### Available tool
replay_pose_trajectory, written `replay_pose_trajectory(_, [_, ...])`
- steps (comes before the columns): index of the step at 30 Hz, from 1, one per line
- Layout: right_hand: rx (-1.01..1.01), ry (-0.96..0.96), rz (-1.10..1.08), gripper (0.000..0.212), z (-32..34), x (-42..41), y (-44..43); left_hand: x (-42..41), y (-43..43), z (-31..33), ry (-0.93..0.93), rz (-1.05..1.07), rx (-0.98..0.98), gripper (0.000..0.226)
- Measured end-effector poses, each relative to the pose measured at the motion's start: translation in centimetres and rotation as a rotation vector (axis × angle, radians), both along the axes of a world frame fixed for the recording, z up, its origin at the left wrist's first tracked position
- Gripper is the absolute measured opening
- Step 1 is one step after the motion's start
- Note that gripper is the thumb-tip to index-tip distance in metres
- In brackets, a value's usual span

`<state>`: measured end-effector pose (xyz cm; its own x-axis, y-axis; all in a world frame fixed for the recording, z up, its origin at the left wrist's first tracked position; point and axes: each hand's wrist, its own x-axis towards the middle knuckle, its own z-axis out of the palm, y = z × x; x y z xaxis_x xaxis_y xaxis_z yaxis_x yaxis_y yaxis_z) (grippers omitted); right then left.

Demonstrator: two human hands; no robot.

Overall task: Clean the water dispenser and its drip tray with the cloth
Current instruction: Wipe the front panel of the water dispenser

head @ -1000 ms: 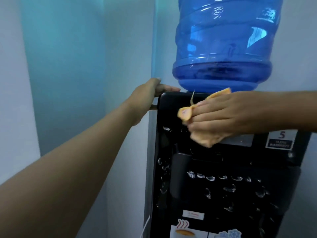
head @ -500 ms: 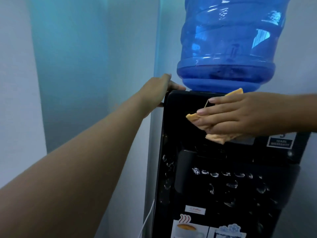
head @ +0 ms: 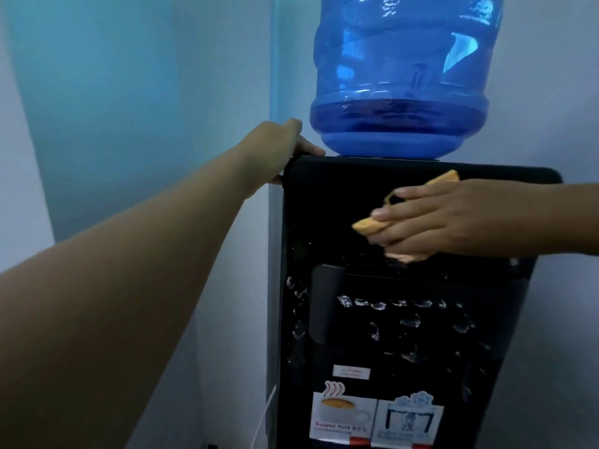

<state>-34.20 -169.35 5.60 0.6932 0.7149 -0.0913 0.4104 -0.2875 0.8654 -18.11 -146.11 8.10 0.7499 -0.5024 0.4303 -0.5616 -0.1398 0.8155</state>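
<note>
A black water dispenser (head: pixel 324 202) stands in the corner with a blue water bottle (head: pixel 402 76) on top. Its front panel carries smears of white foam below the top band. My right hand (head: pixel 437 218) presses an orange cloth (head: pixel 368 225) flat against the upper front panel, fingers straight and pointing left. My left hand (head: pixel 278 144) grips the dispenser's top left corner, thumb over the top edge. The drip tray is out of view.
Pale blue walls (head: pixel 129 92) close in on the left and behind. A white cable (head: pixel 264 413) hangs down the dispenser's left side. Hot and cold stickers (head: pixel 343 416) sit low on the front panel.
My right hand has slid the cloth to the right across the upper front panel. The view has shifted so the dispenser sits lower in frame. My left hand keeps its hold.
</note>
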Motion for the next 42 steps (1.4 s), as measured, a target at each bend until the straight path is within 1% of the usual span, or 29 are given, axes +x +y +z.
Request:
replay_pose_trajectory(1, [0.023,-0.016,-0.017,0.041,0.0,-1.4,-1.0,-0.1,-0.1,0.1,-0.026,0.018,0.003,0.055])
replay_pose_trajectory(3, [0.132,-0.032,0.007,0.038,-0.2,-2.4,-0.8,-0.3,-0.4,0.1,-0.083,0.068,0.012,0.055])
replay_pose_trajectory(6, [0.372,-0.067,0.172,0.033,-0.9,0.5,4.6,-0.7,-0.7,0.3,-0.133,0.135,0.054,0.054])
replay_pose_trajectory(7, [0.375,-0.069,0.210,0.032,-1.2,2.3,6.7,-0.8,-0.8,0.3,-0.141,0.147,0.065,0.054])
replay_pose_trajectory(8, [0.319,-0.072,0.201,0.034,-1.7,4.3,8.3,-0.7,-0.9,0.3,-0.148,0.152,0.073,0.055])
replay_pose_trajectory(10, [0.193,-0.084,0.126,0.041,-1.9,6.5,10.2,-0.5,-1.1,0.4,-0.161,0.158,0.095,0.055])
replay_pose_trajectory(11, [0.176,-0.068,0.116,0.043,-1.6,6.8,10.5,-0.4,-1.0,0.4,-0.155,0.164,0.091,0.055])
replay_pose_trajectory(14, [0.245,0.063,0.074,0.038,-1.1,5.2,9.6,-0.2,-0.9,0.3,-0.127,0.168,0.081,0.054])
replay_pose_trajectory(16, [0.405,0.161,-0.006,0.027,-1.5,3.7,8.5,-0.5,-1.1,0.2,-0.123,0.173,0.092,0.054])
replay_pose_trajectory(17, [0.549,0.212,-0.096,0.022,-1.7,2.6,7.9,-0.8,-1.2,0.0,-0.126,0.172,0.098,0.054])
replay_pose_trajectory(19, [0.866,0.351,-0.298,0.021,-2.1,0.8,8.4,-0.8,-0.8,0.0,-0.135,0.180,0.087,0.054])
replay_pose_trajectory(20, [0.962,0.386,-0.331,0.022,-2.6,0.0,9.1,-0.9,-0.9,0.0,-0.137,0.181,0.083,0.054])
replay_pose_trajectory(22, [1.020,0.373,-0.244,0.028,-3.6,-0.2,11.3,-1.1,-0.8,0.2,-0.145,0.183,0.085,0.052])
replay_pose_trajectory(24, [1.014,0.294,-0.195,0.032,-5.1,0.4,13.4,-1.1,-0.7,0.2,-0.140,0.183,0.091,0.051])
replay_pose_trajectory(27, [1.057,0.099,-0.228,0.035,-6.9,-0.4,11.6,-1.6,-1.1,0.2,-0.193,0.230,0.123,0.047])
replay_pose_trajectory(28, [1.062,0.004,-0.248,0.039,-7.5,-1.4,10.2,-1.5,-1.5,0.2,-0.216,0.263,0.133,0.045])
replay_pose_trajectory(30, [1.100,-0.293,-0.249,0.041,-9.2,-3.9,7.3,-1.7,-2.2,-0.1,-0.304,0.348,0.188,0.045])
replay_pose_trajectory(31, [1.143,-0.481,-0.260,0.038,-10.3,-4.8,6.8,-2.0,-2.5,-0.5,-0.437,0.402,0.254,0.046])
replay_pose_trajectory(32, [1.206,-0.631,-0.292,0.033,-11.1,-4.8,7.3,-1.9,-2.9,-1.1,-0.640,0.435,0.284,0.044])
replay_pose_trajectory(33, [1.267,-0.720,-0.323,0.027,-11.6,-4.0,8.6,-1.9,-3.1,-1.7,-0.857,0.425,0.268,0.041])
replay_pose_trajectory(34, [1.311,-0.742,-0.330,0.023,-11.8,-2.5,10.4,-2.0,-3.1,-2.1,-1.026,0.404,0.288,0.038])
replay_pose_trajectory(35, [1.325,-0.711,-0.304,0.021,-11.7,-0.8,12.5,-1.8,-2.9,-2.1,-1.100,0.414,0.336,0.034])
replay_pose_trajectory(37, [1.264,-0.622,-0.223,0.026,-11.6,0.6,14.2,-0.9,-2.8,-2.2,-1.214,0.454,0.386,0.021])
replay_pose_trajectory(38, [1.226,-0.601,-0.193,0.026,-11.6,0.0,13.0,-0.6,-2.7,-2.1,-1.212,0.462,0.408,0.023])
replay_pose_trajectory(40, [1.203,-0.683,-0.203,0.016,-12.3,-3.1,8.4,-0.6,-2.7,-2.2,-1.162,0.469,0.478,0.035])
replay_pose_trajectory(41, [1.270,-0.778,-0.257,0.013,-12.6,-5.1,6.2,-1.1,-2.6,-2.1,-1.159,0.487,0.524,0.036])
replay_pose_trajectory(42, [1.366,-0.891,-0.323,0.015,-12.7,-6.6,4.9,-1.3,-2.7,-2.0,-1.158,0.502,0.562,0.034])
